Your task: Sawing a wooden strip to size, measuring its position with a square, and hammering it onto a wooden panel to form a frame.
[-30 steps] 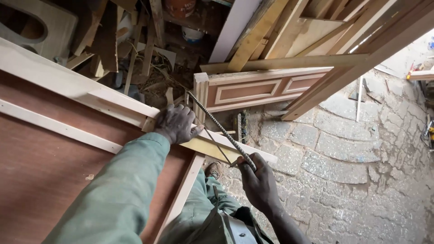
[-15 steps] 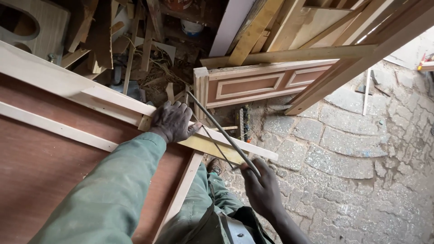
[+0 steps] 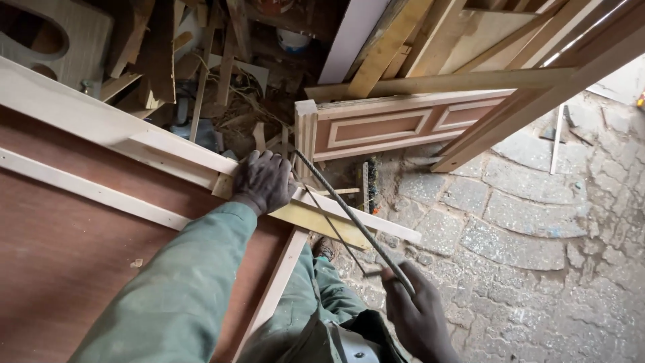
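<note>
Wooden strip (image 3: 349, 216) under left hand (image 3: 263, 181), right hand (image 3: 418, 316) gripping hacksaw (image 3: 349, 218)

Both my arms are stretched forward and down.
My left hand (image 3: 263, 181) presses flat, palm down, fingers spread; my right hand (image 3: 418, 316) is closed in a fist.

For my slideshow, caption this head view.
Left hand steadies a wooden strip while right hand works a bow saw.
</note>
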